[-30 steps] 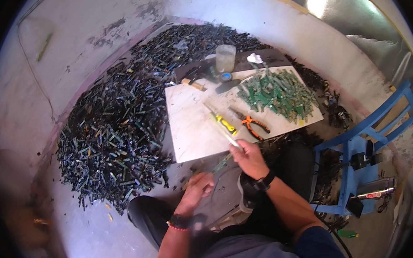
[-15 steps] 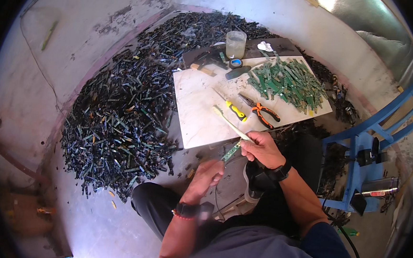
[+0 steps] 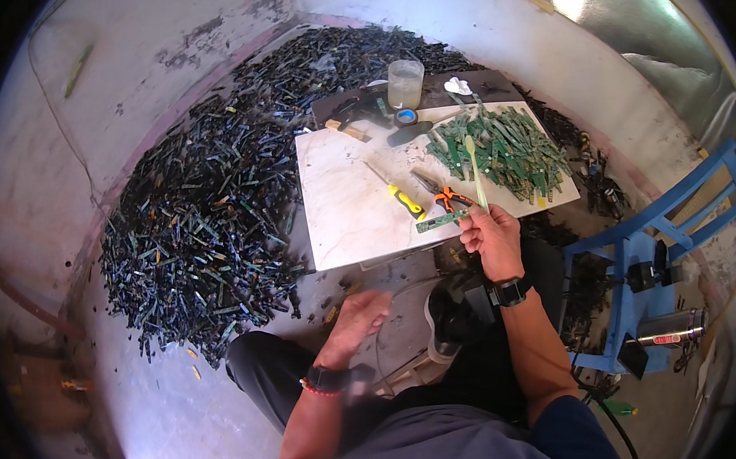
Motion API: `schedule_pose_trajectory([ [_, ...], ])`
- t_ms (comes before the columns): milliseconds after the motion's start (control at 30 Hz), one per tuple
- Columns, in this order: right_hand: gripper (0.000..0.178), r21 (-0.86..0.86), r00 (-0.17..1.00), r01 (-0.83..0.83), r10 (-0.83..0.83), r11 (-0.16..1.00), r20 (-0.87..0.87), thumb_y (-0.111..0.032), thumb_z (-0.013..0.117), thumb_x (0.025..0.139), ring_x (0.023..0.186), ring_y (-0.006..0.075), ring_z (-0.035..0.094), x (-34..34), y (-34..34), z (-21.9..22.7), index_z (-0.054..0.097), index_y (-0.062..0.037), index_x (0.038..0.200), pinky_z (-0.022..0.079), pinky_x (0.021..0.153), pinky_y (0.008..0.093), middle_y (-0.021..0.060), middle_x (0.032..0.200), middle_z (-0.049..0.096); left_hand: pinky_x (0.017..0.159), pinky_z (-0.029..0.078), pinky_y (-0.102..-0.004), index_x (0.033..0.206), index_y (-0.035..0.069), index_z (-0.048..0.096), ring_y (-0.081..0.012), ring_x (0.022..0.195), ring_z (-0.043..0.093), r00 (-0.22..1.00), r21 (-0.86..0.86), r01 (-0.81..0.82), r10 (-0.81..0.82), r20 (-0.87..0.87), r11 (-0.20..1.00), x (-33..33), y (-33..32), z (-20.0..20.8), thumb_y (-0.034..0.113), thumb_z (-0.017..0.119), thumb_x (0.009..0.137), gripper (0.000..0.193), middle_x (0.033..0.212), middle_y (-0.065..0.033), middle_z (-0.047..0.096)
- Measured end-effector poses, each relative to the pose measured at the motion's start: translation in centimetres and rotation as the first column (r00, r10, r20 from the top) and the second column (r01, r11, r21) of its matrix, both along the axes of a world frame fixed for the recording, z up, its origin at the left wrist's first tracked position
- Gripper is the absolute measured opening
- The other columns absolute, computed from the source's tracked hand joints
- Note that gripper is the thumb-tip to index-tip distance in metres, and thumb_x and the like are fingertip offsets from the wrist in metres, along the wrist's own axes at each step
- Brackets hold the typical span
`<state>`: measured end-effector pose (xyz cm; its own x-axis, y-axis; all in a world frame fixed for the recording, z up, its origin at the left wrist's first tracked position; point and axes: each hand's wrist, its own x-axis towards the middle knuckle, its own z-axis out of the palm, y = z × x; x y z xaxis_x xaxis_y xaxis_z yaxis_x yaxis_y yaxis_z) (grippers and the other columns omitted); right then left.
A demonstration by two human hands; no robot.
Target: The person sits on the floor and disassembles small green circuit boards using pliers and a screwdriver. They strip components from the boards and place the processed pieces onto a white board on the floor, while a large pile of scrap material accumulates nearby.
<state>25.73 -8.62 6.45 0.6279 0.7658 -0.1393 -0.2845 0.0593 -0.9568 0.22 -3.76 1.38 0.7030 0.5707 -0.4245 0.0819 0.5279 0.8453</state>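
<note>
My right hand [image 3: 494, 237] is closed on a green circuit board strip [image 3: 438, 222] and a slim pale tool shaped like a toothbrush [image 3: 477, 173]. The strip points left over the near edge of the white board [image 3: 343, 219]; the toothbrush-like tool points up toward the pile of green circuit board strips [image 3: 506, 150]. Over my lap, my left hand [image 3: 360, 321] is slightly blurred, its fingers loosely stretched, with nothing seen in it. Orange-handled pliers [image 3: 449, 197], partly behind the held strip, and a yellow-handled screwdriver [image 3: 406, 202] lie on the board.
A large heap of dark strips [image 3: 207, 210] covers the floor at left and behind. Beyond the board stand a cloudy cup [image 3: 405, 84] and a roll of tape [image 3: 406, 117]. At right is a blue chair [image 3: 631, 248] with a metal flask [image 3: 673, 328] on it.
My left hand has drawn back from the strip. My right hand has moved right and up with the strip, and the toothbrush-like tool has swung from pointing left to pointing up.
</note>
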Motion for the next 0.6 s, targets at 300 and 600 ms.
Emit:
schedule_pose_trajectory([
  [300, 0.013, 0.051, 0.923, 0.384, -0.385, 0.922, -0.008, -0.014, 0.057, 0.09, 0.058, 0.0123, 0.063, 6.6, -0.2, 0.1, 0.057, -0.0008, 0.09, 0.044, 0.045, 0.0219, 0.0099, 0.078, 0.067, 0.046, 0.022, -0.0217, 0.071, 0.007, 0.053, -0.0041, 0.05, 0.032, 0.98, 0.172, 0.011, 0.023, -0.196, 0.985, 0.4, -0.1, 0.4, 0.03, 0.056, 0.09, 0.03, 0.059, 0.0059, 0.039],
  [600, 0.017, 0.214, 0.703, 0.708, -0.7, 0.673, -0.124, -0.01, 0.058, 0.09, 0.063, 0.0159, 0.064, 18.2, -0.5, -1.6, 0.055, 0.006, 0.096, 0.048, 0.045, 0.0253, 0.014, 0.086, 0.066, 0.047, 0.03, -0.0267, 0.067, 0.001, 0.055, -0.0082, 0.052, 0.04, 0.952, 0.358, 0.055, 0.059, -0.302, 0.932, 0.7, 0.0, -1.0, 0.028, 0.056, 0.088, 0.034, 0.058, 0.0012, 0.046],
])
